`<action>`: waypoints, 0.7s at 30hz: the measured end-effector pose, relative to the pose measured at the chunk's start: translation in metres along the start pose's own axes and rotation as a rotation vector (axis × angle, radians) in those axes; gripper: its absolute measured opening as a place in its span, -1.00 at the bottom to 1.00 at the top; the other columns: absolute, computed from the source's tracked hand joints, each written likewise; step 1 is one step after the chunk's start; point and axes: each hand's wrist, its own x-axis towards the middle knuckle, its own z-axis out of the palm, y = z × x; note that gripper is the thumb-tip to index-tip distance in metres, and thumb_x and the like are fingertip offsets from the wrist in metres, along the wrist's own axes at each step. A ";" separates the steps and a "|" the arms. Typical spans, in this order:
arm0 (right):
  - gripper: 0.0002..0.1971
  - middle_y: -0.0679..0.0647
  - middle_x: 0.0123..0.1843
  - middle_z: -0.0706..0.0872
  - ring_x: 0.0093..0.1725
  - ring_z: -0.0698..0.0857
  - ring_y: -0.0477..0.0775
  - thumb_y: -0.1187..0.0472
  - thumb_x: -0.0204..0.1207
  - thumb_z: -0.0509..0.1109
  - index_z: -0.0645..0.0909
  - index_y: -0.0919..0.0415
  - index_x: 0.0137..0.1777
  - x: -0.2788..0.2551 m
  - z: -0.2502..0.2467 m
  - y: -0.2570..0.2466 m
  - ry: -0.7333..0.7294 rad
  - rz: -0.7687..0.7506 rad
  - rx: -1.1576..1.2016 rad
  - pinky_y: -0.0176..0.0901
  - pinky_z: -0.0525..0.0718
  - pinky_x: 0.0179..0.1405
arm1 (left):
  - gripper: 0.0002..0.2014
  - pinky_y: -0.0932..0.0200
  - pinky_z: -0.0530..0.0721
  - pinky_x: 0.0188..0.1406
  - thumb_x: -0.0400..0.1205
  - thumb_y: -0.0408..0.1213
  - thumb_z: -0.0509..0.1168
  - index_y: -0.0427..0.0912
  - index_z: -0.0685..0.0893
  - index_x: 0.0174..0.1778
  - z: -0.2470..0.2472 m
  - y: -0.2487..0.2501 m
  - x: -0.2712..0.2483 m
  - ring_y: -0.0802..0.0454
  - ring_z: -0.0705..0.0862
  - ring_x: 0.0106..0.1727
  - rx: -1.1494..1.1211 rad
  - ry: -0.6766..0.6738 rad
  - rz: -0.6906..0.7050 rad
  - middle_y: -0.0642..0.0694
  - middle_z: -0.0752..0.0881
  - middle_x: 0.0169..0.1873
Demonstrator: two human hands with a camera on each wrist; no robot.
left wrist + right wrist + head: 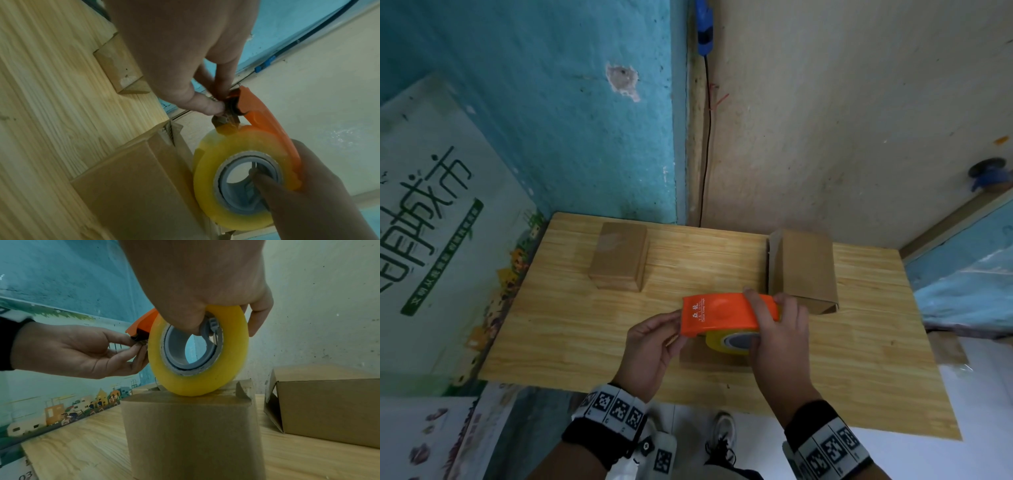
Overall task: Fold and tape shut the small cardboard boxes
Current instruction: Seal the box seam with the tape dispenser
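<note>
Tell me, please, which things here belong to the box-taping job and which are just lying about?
For the job:
orange tape dispenser, gripped by the right hand
tape end, pinched by the left hand
box under the dispenser
open box
closed box

Lying about:
poster
blue wall clip with black cable

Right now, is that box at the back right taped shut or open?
Open. The back-right box lies on its side on the table, its end flap standing out, unsealed.
</note>
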 end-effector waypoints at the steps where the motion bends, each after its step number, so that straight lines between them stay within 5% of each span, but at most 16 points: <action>1: -0.09 0.26 0.35 0.48 0.27 0.51 0.34 0.40 0.28 0.63 0.43 -0.09 0.64 0.000 0.000 0.000 -0.002 0.001 0.004 0.37 0.68 0.18 | -0.77 -0.07 0.81 0.16 0.67 -0.58 0.28 -0.57 0.72 0.19 0.001 0.001 0.001 -0.35 0.80 0.16 -0.009 0.008 -0.028 -0.52 0.78 0.15; 7: -0.10 0.25 0.35 0.47 0.26 0.52 0.34 0.39 0.28 0.62 0.43 -0.09 0.63 -0.002 -0.002 0.001 0.006 -0.029 0.006 0.37 0.70 0.15 | -0.79 0.11 0.87 -0.17 0.67 -0.41 0.29 -0.49 0.71 0.09 0.001 0.006 0.003 -0.17 0.80 -0.03 -0.195 -0.025 -0.197 -0.36 0.79 -0.04; 12: -0.18 0.25 0.37 0.44 0.32 0.52 0.37 0.30 0.36 0.60 0.43 -0.08 0.63 0.002 -0.008 -0.005 -0.073 -0.066 0.023 0.40 0.67 0.26 | -0.79 0.17 0.84 -0.21 0.67 -0.61 0.28 -0.59 0.68 0.19 -0.002 0.003 0.010 -0.15 0.88 -0.09 -0.065 -0.011 -0.157 -0.47 0.81 0.00; 17: -0.34 0.27 0.26 0.51 0.17 0.62 0.38 0.04 0.42 0.22 0.53 0.02 0.59 0.007 -0.015 -0.018 -0.094 -0.183 0.011 0.32 0.72 0.09 | -0.64 0.13 0.83 -0.37 0.62 -0.66 0.35 -0.27 0.53 0.28 -0.016 0.004 0.018 -0.14 0.85 -0.25 -0.017 0.103 -0.150 -0.40 0.80 -0.16; 21: -0.33 0.23 0.22 0.60 0.16 0.61 0.34 -0.02 0.46 0.10 0.54 0.03 0.59 0.007 -0.011 -0.026 -0.092 -0.291 -0.075 0.32 0.66 0.08 | -0.57 0.12 0.81 -0.38 0.66 -0.63 0.31 -0.24 0.45 0.40 -0.031 0.007 0.023 -0.09 0.84 -0.25 -0.009 0.102 -0.169 -0.32 0.83 -0.19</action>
